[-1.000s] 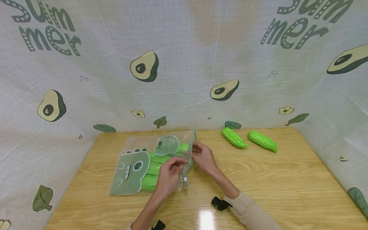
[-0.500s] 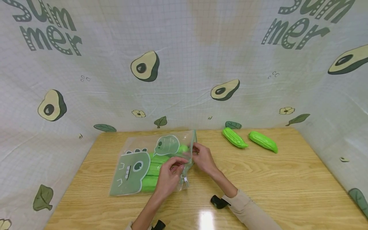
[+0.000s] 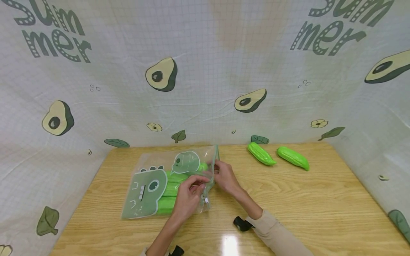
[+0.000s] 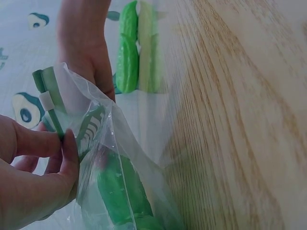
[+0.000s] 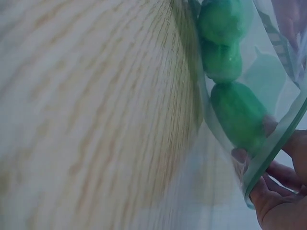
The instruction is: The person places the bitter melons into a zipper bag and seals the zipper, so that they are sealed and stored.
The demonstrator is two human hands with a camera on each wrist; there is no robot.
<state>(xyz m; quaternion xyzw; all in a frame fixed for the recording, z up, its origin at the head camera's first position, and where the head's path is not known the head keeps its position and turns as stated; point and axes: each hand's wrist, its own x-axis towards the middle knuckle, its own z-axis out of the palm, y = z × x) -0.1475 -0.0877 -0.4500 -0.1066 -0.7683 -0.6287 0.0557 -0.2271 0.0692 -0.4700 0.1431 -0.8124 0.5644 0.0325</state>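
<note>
A clear zip bag point(image 3: 145, 202) with a green dinosaur print lies flat, its mouth toward the right. Inside, several shiny green bitter melons point(image 3: 167, 205) lie side by side. My left hand point(image 3: 187, 199) pinches the upper edge of the mouth between thumb and fingers, close to the white zip slider point(image 4: 46, 100). The fingertips of my right hand point(image 3: 226, 177) are inside the mouth. In the right wrist view, its thumb and a finger hold the end of one bitter melon point(image 5: 239, 114) in the bag; the other fingers are partly hidden behind the green rim.
Two more bitter melons, a left one point(image 3: 261, 153) and a right one point(image 3: 293, 158), lie at the back right of the wooden table point(image 3: 304, 206). A white cloth point(image 3: 205, 117) with avocado prints hangs behind and at both sides.
My right hand has shifted slightly left, further into the bag mouth, and the bitter melon at its fingertips has slid a little deeper. My left hand keeps its place on the bag edge.
</note>
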